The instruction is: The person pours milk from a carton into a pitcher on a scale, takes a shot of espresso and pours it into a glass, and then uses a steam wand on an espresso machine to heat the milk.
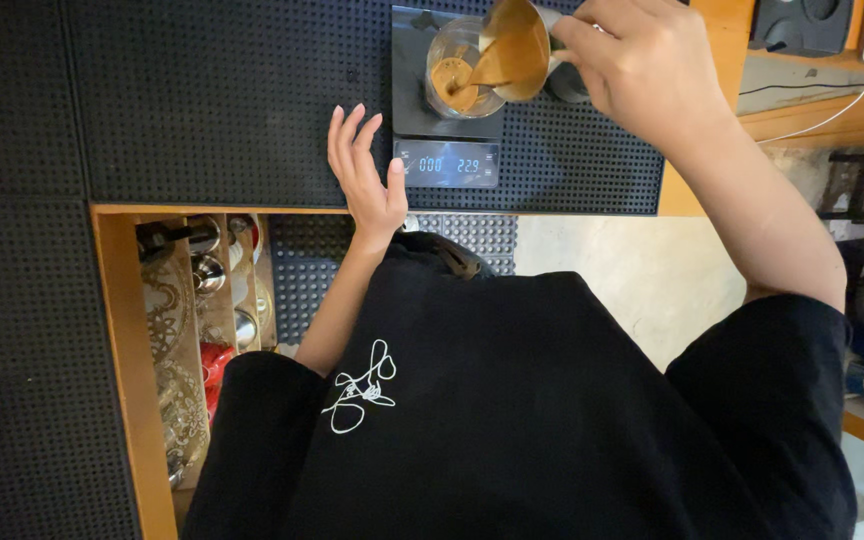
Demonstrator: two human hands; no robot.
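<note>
Pour underway: brown coffee running from metal pitcher [514,45] into clear glass [457,68], glass sitting on black scale [447,125] w/ lit display, near top edge of view. Glass approx a third full. Right hand [642,65] wrapped tight round pitcher, tilting it over glass rim. Left hand [364,175] flat, fingers spread, holding nothing, resting on black dotted mat [202,100] just beside scale. Next, prob.: steady tilt, watch display, level pitcher w/o drips. Shelf w/ metal cups [207,270] below surface.

Glass [457,70] on scale [446,125], pitcher [517,45] tilted above it
</note>
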